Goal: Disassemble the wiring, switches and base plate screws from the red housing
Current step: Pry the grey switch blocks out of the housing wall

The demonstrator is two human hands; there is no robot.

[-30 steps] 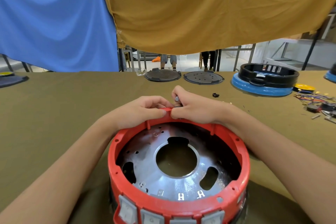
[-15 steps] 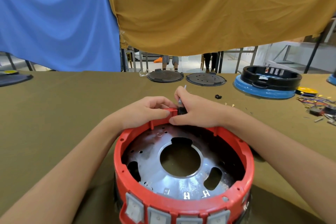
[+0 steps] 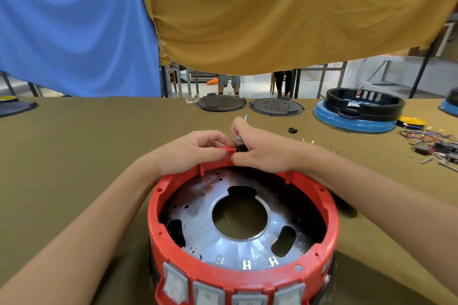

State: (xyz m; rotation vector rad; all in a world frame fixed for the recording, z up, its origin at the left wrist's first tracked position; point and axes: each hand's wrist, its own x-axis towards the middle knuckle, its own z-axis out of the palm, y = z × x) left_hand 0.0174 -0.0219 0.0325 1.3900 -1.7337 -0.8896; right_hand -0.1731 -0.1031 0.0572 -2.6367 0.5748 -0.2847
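The round red housing (image 3: 329,228) stands open side up on the table in front of me, with a silvery metal base plate (image 3: 238,245) inside and several grey switches (image 3: 207,296) along its near wall. My left hand (image 3: 190,151) grips the housing's far rim. My right hand (image 3: 262,150) holds a small black part with a thin grey stem (image 3: 240,140) at that same rim, fingers curled round it. The part is mostly hidden by my fingers.
Two dark round lids (image 3: 221,103) (image 3: 276,107) lie at the far table edge. A black ring on a blue base (image 3: 357,112) stands far right. Loose wires and small parts (image 3: 436,143) lie at the right. A small black piece (image 3: 293,130) lies beyond my right hand.
My right hand has lifted slightly at the far rim and the black part with its grey stem now shows more above the rim. My left hand stays on the rim.
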